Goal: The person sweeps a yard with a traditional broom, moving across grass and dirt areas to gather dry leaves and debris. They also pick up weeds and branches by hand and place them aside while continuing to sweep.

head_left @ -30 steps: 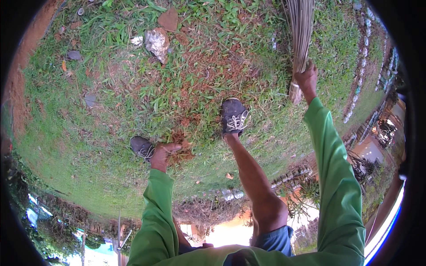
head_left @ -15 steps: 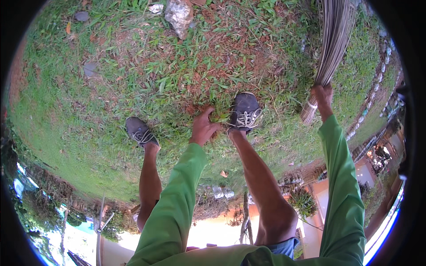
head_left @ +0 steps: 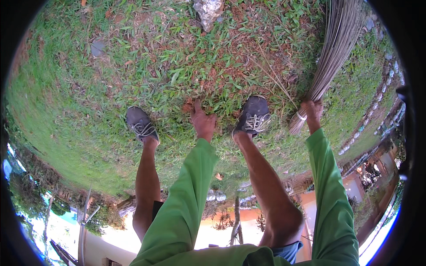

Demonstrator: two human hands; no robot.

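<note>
My right hand [head_left: 313, 116] is closed round the bound end of a stick broom [head_left: 338, 46], just above its white band. The broom's long, thin brown sticks fan out away from me toward the far right. A couple of loose stalks [head_left: 278, 80] stick out to the left near that hand. Between my two shoes, my left hand [head_left: 204, 123] reaches down to the grass [head_left: 177, 93]. One of its fingers is stretched toward a small reddish-brown clump [head_left: 189, 105], with the thumb side apart. Nothing shows in its grip, though some fingers are hidden underneath.
My dark laced shoes, the left [head_left: 141, 122] and the right [head_left: 255, 113], stand either side of my left hand. A pale rock [head_left: 208, 13] lies at the far edge, with a flat grey stone [head_left: 98, 48] to the left. White stones [head_left: 370, 106] line the right side.
My left hand has let its fingers spread from a pinch at the grass. My right hand and the broom have come slightly nearer and left. The view has shifted, moving the rock right.
</note>
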